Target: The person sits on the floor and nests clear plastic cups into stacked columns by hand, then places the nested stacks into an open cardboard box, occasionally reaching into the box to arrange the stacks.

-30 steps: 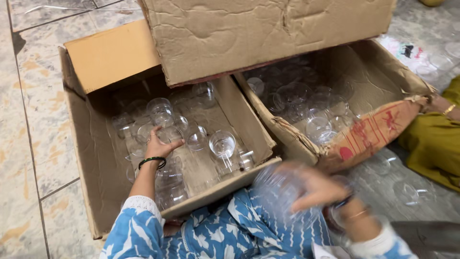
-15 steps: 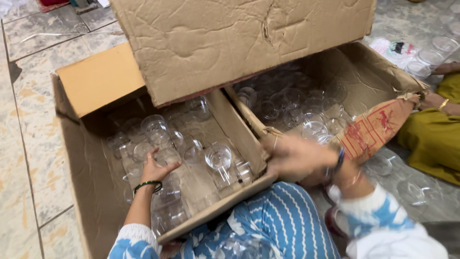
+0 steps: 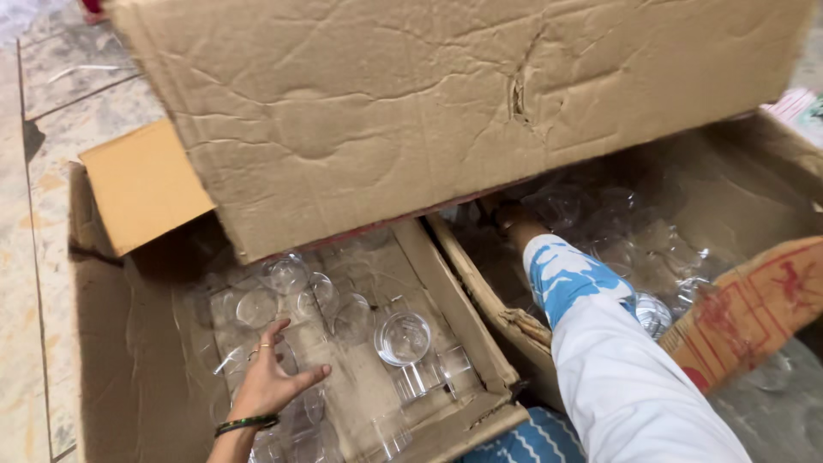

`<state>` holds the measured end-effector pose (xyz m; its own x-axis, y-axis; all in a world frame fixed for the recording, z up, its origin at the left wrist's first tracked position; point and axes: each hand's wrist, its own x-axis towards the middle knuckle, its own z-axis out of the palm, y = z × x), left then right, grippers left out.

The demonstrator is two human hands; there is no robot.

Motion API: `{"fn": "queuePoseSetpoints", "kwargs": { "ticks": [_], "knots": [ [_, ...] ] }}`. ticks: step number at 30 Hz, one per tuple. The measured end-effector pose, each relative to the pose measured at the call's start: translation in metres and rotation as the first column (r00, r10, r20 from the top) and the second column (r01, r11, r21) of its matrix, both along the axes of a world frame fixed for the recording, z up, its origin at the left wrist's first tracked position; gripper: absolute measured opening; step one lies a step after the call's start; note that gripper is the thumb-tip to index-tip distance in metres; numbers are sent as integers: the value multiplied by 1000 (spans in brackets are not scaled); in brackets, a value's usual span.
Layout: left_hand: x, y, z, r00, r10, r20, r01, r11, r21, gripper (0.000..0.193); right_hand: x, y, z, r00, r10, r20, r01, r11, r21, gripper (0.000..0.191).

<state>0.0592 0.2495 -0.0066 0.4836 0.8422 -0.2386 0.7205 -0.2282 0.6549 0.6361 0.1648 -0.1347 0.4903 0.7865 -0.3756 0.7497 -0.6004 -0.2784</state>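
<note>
Since half a second ago the right arm in its blue-and-white sleeve (image 3: pixel 591 317) has pushed deep into the right-hand brown cardboard box (image 3: pixel 754 300); the right hand is hidden under the raised flap, so its grip cannot be told. Sorting clear plastic cups (image 3: pixel 403 337) seems under way. Left hand (image 3: pixel 273 381) lies spread open, holding nothing, on the cups in the left-hand cardboard box (image 3: pixel 111 343).

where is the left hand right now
The left hand lies flat inside the left box, low in the head view, among clear glasses.
</note>
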Motion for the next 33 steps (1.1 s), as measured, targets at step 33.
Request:
{"fn": "queuePoseSetpoints", "kwargs": {
  "ticks": [33],
  "knots": [
    [7, -14, 38, 997, -32, -76, 26, 996, -81, 126, -17, 6, -37, 993, 91, -74, -95, 994, -50, 76]
  ]
}}
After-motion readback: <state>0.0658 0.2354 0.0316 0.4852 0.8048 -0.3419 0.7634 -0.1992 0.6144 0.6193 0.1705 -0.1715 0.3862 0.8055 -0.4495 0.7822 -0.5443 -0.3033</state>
